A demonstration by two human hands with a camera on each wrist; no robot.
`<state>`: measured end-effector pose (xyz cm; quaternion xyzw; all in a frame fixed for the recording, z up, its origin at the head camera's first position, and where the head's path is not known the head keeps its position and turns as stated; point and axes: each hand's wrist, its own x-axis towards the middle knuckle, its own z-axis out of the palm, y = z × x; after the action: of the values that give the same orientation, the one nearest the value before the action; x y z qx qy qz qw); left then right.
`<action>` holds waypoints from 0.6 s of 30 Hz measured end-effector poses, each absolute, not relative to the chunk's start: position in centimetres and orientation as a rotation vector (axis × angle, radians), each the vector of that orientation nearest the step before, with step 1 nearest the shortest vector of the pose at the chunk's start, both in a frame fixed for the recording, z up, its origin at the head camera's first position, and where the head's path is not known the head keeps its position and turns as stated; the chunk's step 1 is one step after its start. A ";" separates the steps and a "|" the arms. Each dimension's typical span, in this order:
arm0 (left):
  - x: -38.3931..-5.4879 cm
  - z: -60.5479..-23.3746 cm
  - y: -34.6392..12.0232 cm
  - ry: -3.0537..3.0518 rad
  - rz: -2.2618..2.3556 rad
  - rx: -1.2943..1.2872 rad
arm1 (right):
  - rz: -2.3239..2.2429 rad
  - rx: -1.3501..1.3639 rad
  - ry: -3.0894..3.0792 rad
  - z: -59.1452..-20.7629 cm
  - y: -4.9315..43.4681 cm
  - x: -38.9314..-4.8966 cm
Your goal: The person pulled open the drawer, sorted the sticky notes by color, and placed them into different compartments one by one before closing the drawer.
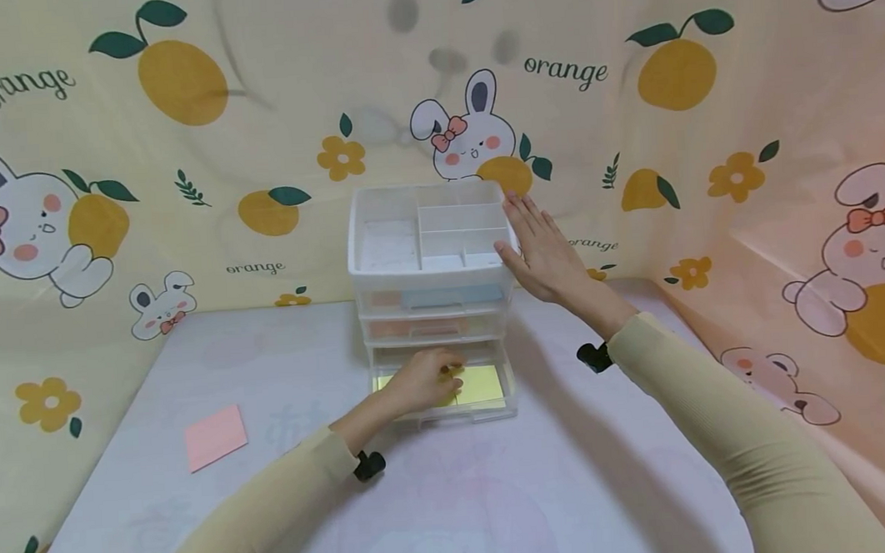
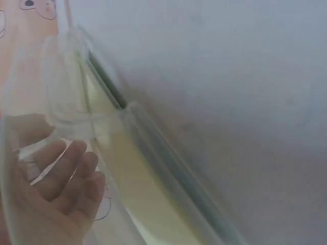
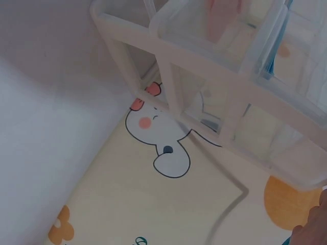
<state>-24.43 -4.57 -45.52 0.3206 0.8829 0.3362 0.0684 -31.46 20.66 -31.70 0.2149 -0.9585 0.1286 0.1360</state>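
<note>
A white plastic drawer unit [image 1: 427, 274] stands on the table, its clear bottom drawer [image 1: 508, 410] pulled out. Yellow sticky notes [image 1: 481, 385] lie flat inside that drawer. My left hand [image 1: 427, 381] is over the notes within the drawer, fingers loosely bent, nothing visible between them. Through the clear plastic in the left wrist view, the same hand [image 2: 61, 184] shows relaxed, spread fingers beside the yellow paper [image 2: 138, 189]. My right hand [image 1: 542, 250] lies with straight fingers against the unit's upper right side; only a bit of it shows in the right wrist view.
A pink sticky note [image 1: 216, 439] lies on the table to the left. The two upper drawers are pushed in, with blue [image 1: 451, 295] and orange-pink contents showing through. Open compartments [image 1: 460, 217] top the unit. A patterned cloth [image 1: 313, 91] hangs behind the table.
</note>
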 end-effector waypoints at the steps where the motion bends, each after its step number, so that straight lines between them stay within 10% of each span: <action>1: -24.3 -45.5 -4.7 2.657 1.035 0.954 | 0.374 0.623 -2.777 -31.7 20.7 -31.5; 18: -17.8 -44.6 -5.0 2.303 1.968 0.667 | 0.372 0.631 -2.791 -31.6 20.7 -31.5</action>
<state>-17.76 -4.95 -44.57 0.2149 0.7423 0.6344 0.0196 -31.46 20.69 -31.62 0.2169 -0.9593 0.1278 0.1278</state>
